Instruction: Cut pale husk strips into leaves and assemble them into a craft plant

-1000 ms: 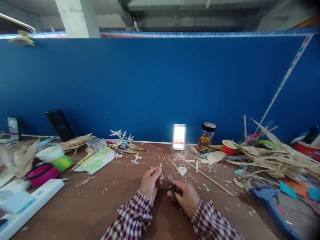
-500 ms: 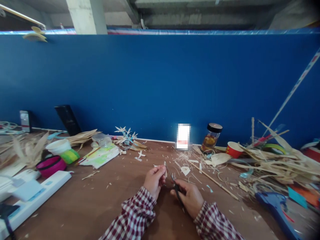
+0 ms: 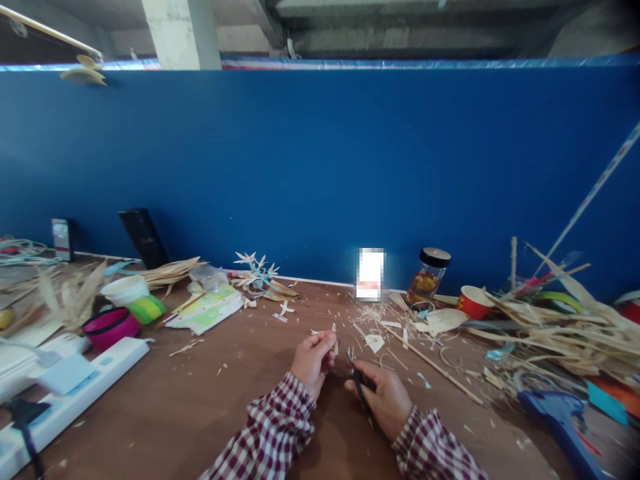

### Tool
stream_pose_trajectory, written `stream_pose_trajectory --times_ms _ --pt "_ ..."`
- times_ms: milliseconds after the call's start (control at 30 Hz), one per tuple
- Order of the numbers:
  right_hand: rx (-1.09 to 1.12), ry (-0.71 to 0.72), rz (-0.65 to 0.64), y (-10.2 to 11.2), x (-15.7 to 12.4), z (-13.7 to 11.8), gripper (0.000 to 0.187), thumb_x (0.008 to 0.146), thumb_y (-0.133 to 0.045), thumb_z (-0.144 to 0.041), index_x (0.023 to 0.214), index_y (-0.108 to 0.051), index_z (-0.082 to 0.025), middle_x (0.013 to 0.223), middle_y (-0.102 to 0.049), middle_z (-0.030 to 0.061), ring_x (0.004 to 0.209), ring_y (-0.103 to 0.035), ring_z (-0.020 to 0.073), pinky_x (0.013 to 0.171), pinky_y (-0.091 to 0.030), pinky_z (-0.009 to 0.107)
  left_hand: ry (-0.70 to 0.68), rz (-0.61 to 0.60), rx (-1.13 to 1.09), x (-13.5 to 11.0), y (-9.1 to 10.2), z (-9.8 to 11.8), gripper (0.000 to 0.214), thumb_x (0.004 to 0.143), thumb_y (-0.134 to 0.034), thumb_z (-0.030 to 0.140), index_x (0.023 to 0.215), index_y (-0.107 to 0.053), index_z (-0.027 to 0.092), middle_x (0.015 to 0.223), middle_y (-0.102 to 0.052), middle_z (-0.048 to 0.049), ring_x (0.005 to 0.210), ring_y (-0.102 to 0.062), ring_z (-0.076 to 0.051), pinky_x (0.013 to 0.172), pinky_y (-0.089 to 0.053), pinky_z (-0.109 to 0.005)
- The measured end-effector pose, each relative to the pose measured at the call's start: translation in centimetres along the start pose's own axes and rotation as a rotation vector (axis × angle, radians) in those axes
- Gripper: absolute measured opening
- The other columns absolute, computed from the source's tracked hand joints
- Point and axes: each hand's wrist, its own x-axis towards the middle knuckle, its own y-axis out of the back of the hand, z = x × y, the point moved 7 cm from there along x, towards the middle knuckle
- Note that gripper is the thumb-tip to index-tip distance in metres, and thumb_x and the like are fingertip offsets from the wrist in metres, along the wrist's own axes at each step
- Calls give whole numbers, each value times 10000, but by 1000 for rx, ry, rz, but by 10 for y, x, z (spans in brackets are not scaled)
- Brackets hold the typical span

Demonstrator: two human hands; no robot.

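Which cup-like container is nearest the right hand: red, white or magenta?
The red cup, just right of the black-lidded jar, on the side of the right hand. The white cup and magenta container sit at left, past the left hand.

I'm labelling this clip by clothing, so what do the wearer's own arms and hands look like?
Both the left sleeve and the right sleeve are checked in dark maroon and white, loose and creased, reaching the wrists. The left hand and right hand are without gloves. Any watch under the sleeves would be hidden.
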Motion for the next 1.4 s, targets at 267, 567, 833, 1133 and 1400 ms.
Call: stream_pose_trajectory --times_ms 267,567,833,1133,1400 --pt "0 -8 -18 0 -1 -1 257 759 -496 -401 840 -648 -211 583 -588 -12 516 -512 130 482 -368 204 5 8 -4 0 1 0 234 575 -719 250 724 -597 118 526 -521 43 396 -426 -17 357 -333 -111" --pt "-47 -10 2 1 -2 -2 237 730 -533 -379 852 -637 -205 605 -582 -15 556 -506 132 510 -365 198 4 -1 11 0 1 0 211 596 -704 251 717 -589 122 492 -507 54 394 -425 -19 362 -331 -108" --pt "-4 -5 -20 -1 -1 -1 247 746 -527 -359 924 -632 -223 634 -589 -25 567 -506 125 530 -374 192 13 1 22 -1 0 0 165 611 -689 224 692 -587 122 490 -508 51 379 -419 -22 366 -331 -124" --pt "33 -45 -2 1 0 2 263 729 -542 -364 922 -648 -220 620 -597 -14 568 -516 132 517 -395 193 17 -21 16 0 0 -1 166 616 -690 226 677 -584 114 507 -518 42 385 -426 -15 359 -341 -110" --pt "395 -180 -23 -9 3 18 375 719 -546 -389 1032 -579 -183 574 -491 -41 432 -423 80 423 -397 191 -5 38 2 -1 3 2 204 601 -703 209 738 -571 136 512 -557 36 396 -478 -33 368 -381 -117"
